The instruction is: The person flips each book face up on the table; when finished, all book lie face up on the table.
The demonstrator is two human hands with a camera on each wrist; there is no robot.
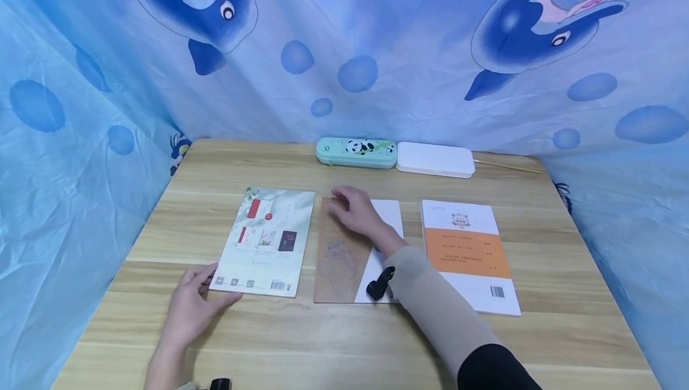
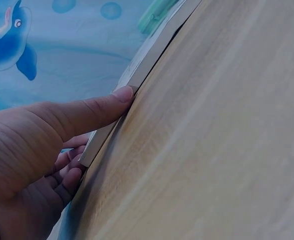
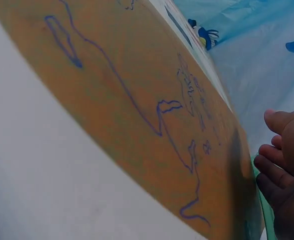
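Note:
At the near left corner of a pale green booklet (image 1: 264,246), my left hand (image 1: 188,306) touches its edges. The thumb (image 2: 104,111) lies against the near edge in the left wrist view, and the fingers are at the side edge. My right hand (image 1: 356,213) is over the far part of a brown and white book (image 1: 339,264), its fingers loosely bent with nothing between them. Blue line drawings run over the brown part of that book's cover. In the right wrist view the right hand (image 3: 287,175) appears beyond the brown cover's edge.
A white and orange book (image 1: 465,252) lies on the right of the wooden table (image 1: 344,348). Along the back stand a mint panda pencil case (image 1: 356,152), a white case (image 1: 436,159) and a thin stick (image 1: 508,166). A blue dolphin curtain (image 1: 344,31) hangs behind.

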